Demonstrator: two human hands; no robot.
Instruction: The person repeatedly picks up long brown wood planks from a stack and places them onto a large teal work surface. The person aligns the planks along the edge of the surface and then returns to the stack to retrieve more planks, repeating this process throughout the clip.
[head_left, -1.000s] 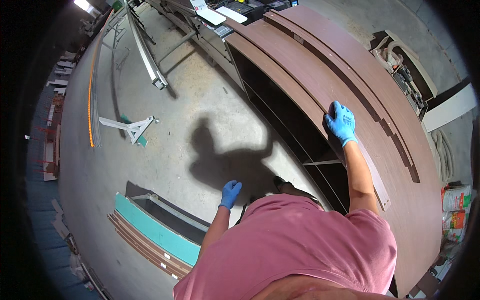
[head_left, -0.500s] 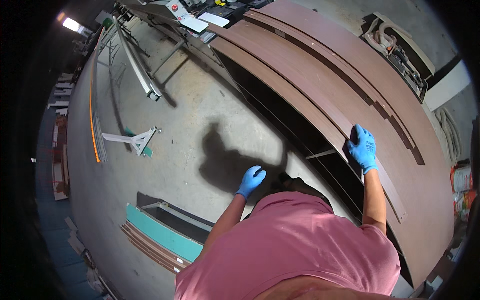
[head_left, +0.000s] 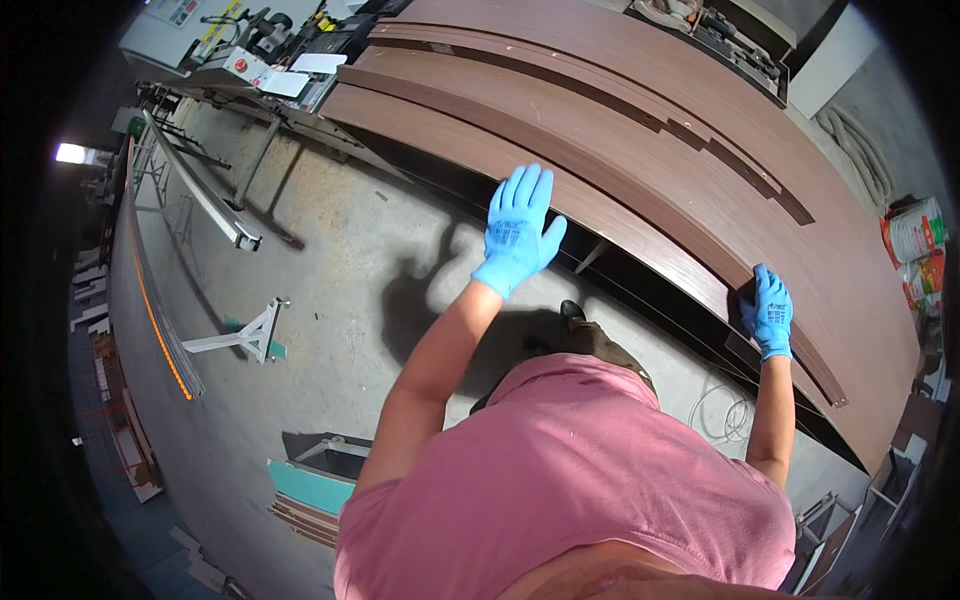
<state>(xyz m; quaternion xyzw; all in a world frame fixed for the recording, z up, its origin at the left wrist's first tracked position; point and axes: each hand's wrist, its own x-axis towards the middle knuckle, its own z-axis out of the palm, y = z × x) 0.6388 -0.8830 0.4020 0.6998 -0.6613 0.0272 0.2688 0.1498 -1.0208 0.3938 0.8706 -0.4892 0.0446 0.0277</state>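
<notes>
Under my hands, a stack of long dark-brown wood-grain panels [head_left: 640, 130] runs from upper left to lower right across a workbench. My left hand [head_left: 518, 230], in a blue glove, is raised with fingers straight and spread a little, thumb out to the side. Its fingertips reach the near edge of the front panel [head_left: 600, 205]; whether they press on it or hover just above, I cannot tell. The palm hangs over the dark gap below the bench edge.

My right hand [head_left: 768, 312], also blue-gloved, lies further along the same front panel, toward its lower-right end. Fingers are together and curled over the near edge, thumb tucked at the side: a grip on the panel's edge. The panel's far stretch runs away from that hand to the upper left, passing under the left fingertips.

Grey concrete floor [head_left: 330, 260] beneath. A white metal stand [head_left: 250, 335] sits well off to my left. A teal-faced board [head_left: 305, 485] lies on the floor near my left elbow. Coiled white cable [head_left: 720, 415] lies by my right forearm.
</notes>
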